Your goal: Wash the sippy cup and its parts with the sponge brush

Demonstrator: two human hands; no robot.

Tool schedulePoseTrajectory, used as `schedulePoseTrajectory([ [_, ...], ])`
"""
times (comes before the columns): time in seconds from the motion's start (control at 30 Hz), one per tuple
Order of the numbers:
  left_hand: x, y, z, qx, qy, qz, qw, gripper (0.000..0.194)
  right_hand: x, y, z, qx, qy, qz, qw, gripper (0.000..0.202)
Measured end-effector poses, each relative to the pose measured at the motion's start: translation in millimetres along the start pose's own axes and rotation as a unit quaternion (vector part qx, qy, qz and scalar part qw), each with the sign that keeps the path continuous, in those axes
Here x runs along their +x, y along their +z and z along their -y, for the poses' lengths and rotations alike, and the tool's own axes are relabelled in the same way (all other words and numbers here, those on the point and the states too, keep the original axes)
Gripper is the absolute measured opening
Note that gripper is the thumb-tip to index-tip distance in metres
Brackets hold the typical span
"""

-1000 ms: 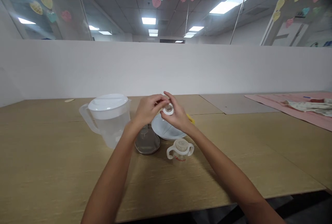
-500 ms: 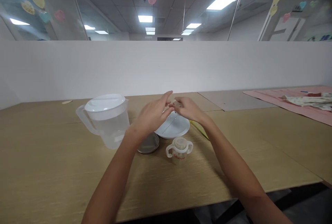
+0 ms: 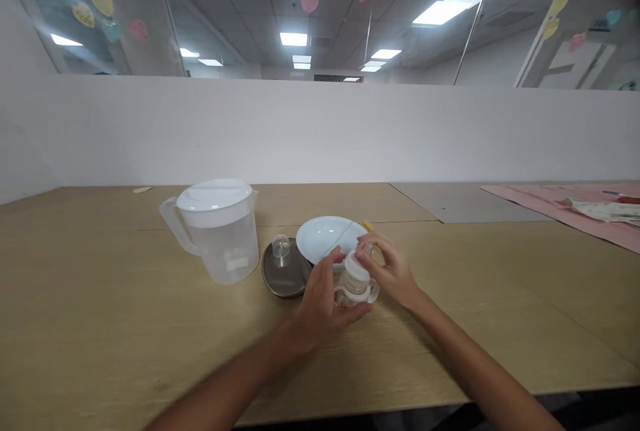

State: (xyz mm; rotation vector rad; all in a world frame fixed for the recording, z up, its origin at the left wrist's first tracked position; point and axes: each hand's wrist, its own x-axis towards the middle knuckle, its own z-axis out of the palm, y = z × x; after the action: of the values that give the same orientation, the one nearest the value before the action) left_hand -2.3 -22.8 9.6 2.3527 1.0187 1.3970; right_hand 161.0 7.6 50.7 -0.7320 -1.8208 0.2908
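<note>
A small clear baby bottle (image 3: 351, 284) with white side handles stands in front of the white bowl. My left hand (image 3: 323, 294) curves around its left side, with the thumb across the front low down and the fingers behind. At the bottle's top, my right hand (image 3: 390, 270) pinches a white screw ring (image 3: 357, 266) with a see-through teat. The ring sits tilted over the neck, and I cannot tell if it is threaded on. Left of my hands, a clear plastic cap (image 3: 281, 246) rests on a round dark metal tray (image 3: 283, 281).
A lidded translucent pitcher (image 3: 220, 238) stands at the left, its handle pointing left. Behind my hands is the white bowl (image 3: 325, 232), with a thin stick across it. Something yellow (image 3: 368, 226) shows beside its rim. A pink cloth (image 3: 545, 203) lies far right.
Both hands came down from above the bowl to the baby bottle. The clear cap now rests on the tray, and the white ring is at the bottle's neck. The view shifted slightly.
</note>
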Motion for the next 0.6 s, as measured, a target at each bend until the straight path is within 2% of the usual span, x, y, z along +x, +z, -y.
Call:
schedulePoseTrajectory([
  [0.1,-2.6,4.8,-1.6,0.003,-0.025,0.029,0.999,0.069,-13.2,9.1,-9.7,0.001,-0.028,0.014,1.000,0.010],
  [0.17,-3.7,8.1,-0.2,-0.011,-0.052,0.028,0.998,0.063,-17.3,13.9,-14.0,0.018,-0.026,0.022,0.999,0.010],
  [0.23,-4.0,9.6,2.2,-0.041,-0.075,0.029,0.996,0.066,-18.5,16.8,-16.7,0.033,-0.004,0.008,0.999,0.013],
  [0.33,-3.7,8.4,5.6,-0.087,-0.085,0.037,0.992,0.068,-17.1,16.4,-17.2,0.076,0.052,0.005,0.996,0.032],
  [0.43,-4.2,7.0,8.6,-0.111,-0.086,0.031,0.990,0.063,-14.8,11.7,-13.8,0.152,0.090,0.067,0.982,0.045],
  [0.5,-4.9,7.5,10.9,-0.117,-0.082,0.019,0.990,0.061,-14.6,8.1,-11.5,0.191,0.100,0.108,0.970,0.048],
  [0.6,-5.7,9.7,14.0,-0.121,-0.069,0.015,0.990,0.062,-15.0,4.6,-12.0,0.206,0.100,0.137,0.964,0.049],
])
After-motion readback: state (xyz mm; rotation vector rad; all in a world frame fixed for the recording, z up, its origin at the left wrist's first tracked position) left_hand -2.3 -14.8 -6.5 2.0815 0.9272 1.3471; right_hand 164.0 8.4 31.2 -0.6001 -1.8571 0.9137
